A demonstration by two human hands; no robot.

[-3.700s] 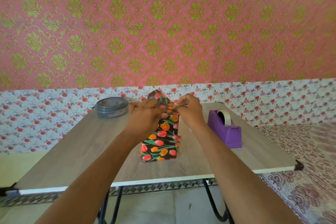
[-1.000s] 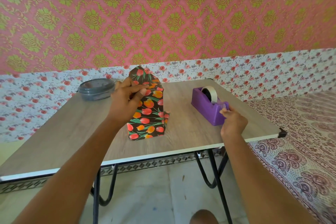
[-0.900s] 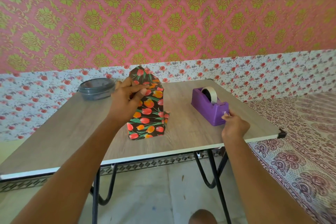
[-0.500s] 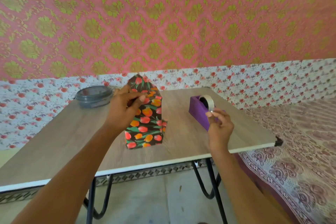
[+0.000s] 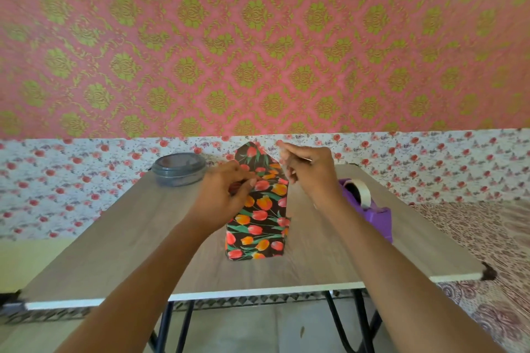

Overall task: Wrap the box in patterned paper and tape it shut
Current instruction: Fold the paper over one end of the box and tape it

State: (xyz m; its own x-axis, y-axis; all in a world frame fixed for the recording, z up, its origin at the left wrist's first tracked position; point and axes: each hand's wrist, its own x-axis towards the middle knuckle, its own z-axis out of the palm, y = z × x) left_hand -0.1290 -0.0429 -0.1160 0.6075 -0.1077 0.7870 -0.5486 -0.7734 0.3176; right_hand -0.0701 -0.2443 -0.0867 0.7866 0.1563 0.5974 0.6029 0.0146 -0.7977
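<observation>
Black paper (image 5: 259,231) printed with orange and red tulips covers the box (image 5: 272,198), upright on the wooden table (image 5: 114,238). The left hand (image 5: 220,198) grips the box's upper left side, fingers curled over a fold. The right hand (image 5: 309,172) hovers just right of the box's pointed top, fingertips pinched; what they hold, I cannot tell.

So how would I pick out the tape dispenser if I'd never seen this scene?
Start at the wooden table. On its right side, right of the flower-papered box standing mid-table, sits the tape dispenser. It is the only purple thing there, carrying a pale tape roll; the round container at far left is grey.
</observation>
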